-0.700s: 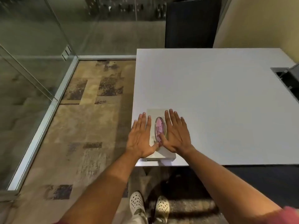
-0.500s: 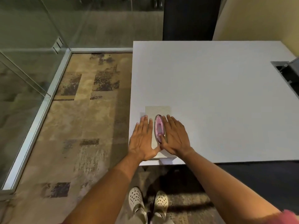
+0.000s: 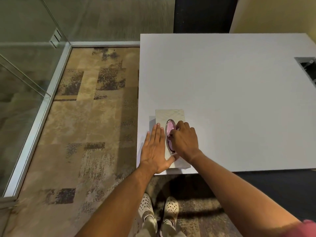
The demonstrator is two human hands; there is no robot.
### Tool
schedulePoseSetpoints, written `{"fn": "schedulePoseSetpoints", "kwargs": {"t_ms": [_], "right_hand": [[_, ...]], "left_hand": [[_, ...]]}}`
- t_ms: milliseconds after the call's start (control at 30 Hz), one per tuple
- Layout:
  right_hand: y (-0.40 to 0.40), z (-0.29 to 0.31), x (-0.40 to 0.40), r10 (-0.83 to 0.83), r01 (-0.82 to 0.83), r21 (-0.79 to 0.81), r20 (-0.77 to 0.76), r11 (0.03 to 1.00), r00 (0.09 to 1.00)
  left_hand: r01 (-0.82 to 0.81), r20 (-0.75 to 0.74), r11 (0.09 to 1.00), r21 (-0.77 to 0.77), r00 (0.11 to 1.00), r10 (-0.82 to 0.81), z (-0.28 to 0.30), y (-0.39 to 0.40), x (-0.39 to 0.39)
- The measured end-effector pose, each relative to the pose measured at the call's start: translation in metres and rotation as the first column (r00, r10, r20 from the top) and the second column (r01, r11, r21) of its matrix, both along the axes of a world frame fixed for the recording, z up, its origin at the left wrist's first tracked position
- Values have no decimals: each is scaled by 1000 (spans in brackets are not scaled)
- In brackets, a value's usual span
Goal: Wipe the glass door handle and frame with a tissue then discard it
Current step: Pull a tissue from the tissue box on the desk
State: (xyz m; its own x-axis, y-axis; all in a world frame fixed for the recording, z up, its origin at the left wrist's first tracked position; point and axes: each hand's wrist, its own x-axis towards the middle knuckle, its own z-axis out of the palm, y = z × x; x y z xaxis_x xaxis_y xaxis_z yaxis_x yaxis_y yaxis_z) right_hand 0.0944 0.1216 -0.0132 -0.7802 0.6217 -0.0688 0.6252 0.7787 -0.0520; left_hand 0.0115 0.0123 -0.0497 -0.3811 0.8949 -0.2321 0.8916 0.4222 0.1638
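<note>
A pale tissue box (image 3: pixel 169 114) lies on the near left corner of the white table (image 3: pixel 230 93). Its oval slot shows a pink tissue (image 3: pixel 169 128). My left hand (image 3: pixel 156 149) lies flat on the box's left side, fingers spread, thumb against the box top. My right hand (image 3: pixel 185 140) is curled over the slot, fingertips pinching at the pink tissue. The glass wall with its metal frame (image 3: pixel 56 72) runs along the left; a metal fitting (image 3: pixel 55 38) sits on the glass.
Patterned brown carpet (image 3: pixel 92 117) lies between the table and the glass. A rectangular cable cut-out (image 3: pixel 307 65) opens in the table's far right. A dark panel (image 3: pixel 203 14) stands behind the table. My feet in white shoes (image 3: pixel 159 209) are below the table edge.
My right hand has gone from lying flat on the box to curling its fingers into the oval slot. My left hand stays flat on the box.
</note>
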Motion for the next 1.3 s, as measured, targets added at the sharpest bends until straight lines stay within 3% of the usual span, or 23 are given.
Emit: {"fn": "schedulePoseSetpoints", "kwargs": {"t_ms": [500,1067,1300], "right_hand": [[-2,1,-6,3,-5,28,39,1000,999],[15,22,0,-108,71,-146,-266,987,958],[22,42,10,-227,96,-295,-451,951,863]], "left_hand": [[-5,-11,1000,-3,1000,5,4,4,3],[-6,6,1000,-16,1000,6,6,3,3],[-8,21,1000,8,1000,8,5,2,3]]}}
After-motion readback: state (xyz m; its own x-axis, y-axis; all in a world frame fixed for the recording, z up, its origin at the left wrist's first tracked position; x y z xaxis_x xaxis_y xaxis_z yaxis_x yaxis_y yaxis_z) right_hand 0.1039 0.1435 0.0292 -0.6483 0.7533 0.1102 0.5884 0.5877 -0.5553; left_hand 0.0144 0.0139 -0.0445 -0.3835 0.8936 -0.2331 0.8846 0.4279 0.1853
